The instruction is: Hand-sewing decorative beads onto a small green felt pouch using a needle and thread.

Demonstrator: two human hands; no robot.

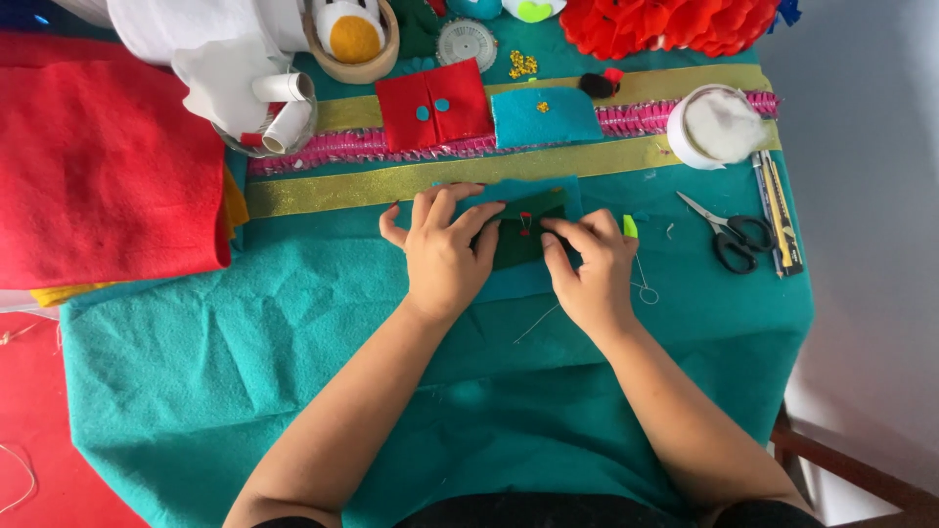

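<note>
Between both hands (pixel 445 249), green felt (pixel 518 240)

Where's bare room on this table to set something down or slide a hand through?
The widest free patch is the teal cloth left of the forearms, below the red felt stack. A smaller strip lies between the right hand and the scissors. The back edge is crowded: jar of rolls, red felt piece, blue felt piece, stuffing cup.

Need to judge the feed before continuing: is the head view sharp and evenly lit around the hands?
Head view: soft, even light with faint shadows; left hand and right hand are sharp on the dark green felt; scissors are crisp; no glare.
</note>
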